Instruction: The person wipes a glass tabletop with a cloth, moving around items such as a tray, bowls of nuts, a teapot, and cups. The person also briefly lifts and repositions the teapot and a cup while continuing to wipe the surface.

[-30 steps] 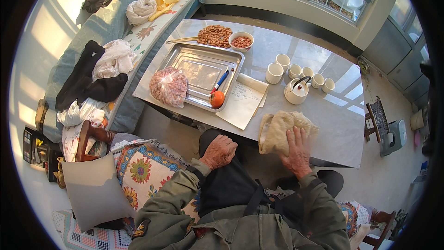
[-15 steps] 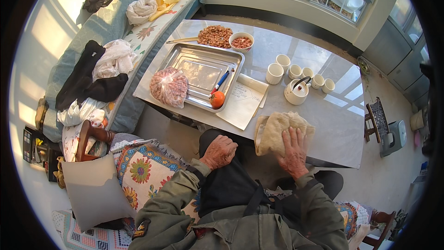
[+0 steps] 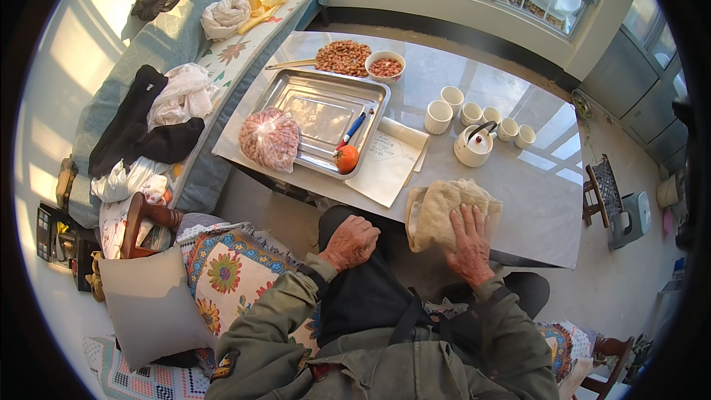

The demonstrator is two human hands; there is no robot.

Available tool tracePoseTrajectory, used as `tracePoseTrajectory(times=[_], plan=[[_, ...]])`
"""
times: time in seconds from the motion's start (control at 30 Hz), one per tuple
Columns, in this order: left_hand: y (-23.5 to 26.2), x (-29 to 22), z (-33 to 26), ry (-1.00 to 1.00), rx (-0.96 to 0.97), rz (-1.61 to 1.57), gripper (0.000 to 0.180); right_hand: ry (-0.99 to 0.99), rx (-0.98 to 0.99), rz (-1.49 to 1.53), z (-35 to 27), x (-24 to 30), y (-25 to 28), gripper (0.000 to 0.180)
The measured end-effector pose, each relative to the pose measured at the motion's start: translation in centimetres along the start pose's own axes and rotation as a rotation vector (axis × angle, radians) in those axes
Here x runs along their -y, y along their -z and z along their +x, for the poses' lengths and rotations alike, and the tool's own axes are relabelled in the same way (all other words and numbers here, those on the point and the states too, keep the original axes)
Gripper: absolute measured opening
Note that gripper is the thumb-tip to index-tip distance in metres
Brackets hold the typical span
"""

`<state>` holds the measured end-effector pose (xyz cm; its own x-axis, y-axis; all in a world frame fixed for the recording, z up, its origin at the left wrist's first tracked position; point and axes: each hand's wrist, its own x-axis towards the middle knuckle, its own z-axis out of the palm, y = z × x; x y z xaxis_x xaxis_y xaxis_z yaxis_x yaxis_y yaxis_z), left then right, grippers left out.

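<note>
My right hand (image 3: 468, 242) lies flat, fingers spread, on a crumpled beige cloth (image 3: 441, 206) at the near edge of the grey table (image 3: 544, 211). My left hand (image 3: 350, 241) rests on my dark-trousered knee below the table edge, fingers loosely curled with nothing in them. Just beyond the cloth stands a white teapot (image 3: 474, 146), with a sheet of paper (image 3: 386, 163) to the cloth's left.
A steel tray (image 3: 318, 115) holds a bag of peanuts (image 3: 269, 139), a pen (image 3: 352, 129) and an orange fruit (image 3: 346, 158). Behind it are a peanut pile (image 3: 343, 56), a bowl (image 3: 386, 65) and several white cups (image 3: 469, 113). A cluttered bench (image 3: 167, 96) runs along the left; small stools (image 3: 616, 204) stand right.
My right hand has slid the cloth a little to the left along the table edge, bunching it up. My left hand stays on my knee.
</note>
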<state>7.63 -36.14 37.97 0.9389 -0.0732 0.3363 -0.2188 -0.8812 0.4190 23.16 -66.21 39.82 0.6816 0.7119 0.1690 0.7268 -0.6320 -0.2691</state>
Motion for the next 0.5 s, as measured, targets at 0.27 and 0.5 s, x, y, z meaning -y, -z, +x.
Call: tracePoseTrajectory(times=[0.27, 0.5], plan=[[-0.3, -0.4, 0.1, 0.029, -0.011, -0.018, 0.011, -0.001, -0.056, 0.143, -1.0, -0.6, 0.3, 0.067], [0.9, -4.0, 3.8, 0.19, 0.165, -0.304, 0.036, -0.184, -0.185, 0.597, -1.6, -0.1, 2.4, 0.049]])
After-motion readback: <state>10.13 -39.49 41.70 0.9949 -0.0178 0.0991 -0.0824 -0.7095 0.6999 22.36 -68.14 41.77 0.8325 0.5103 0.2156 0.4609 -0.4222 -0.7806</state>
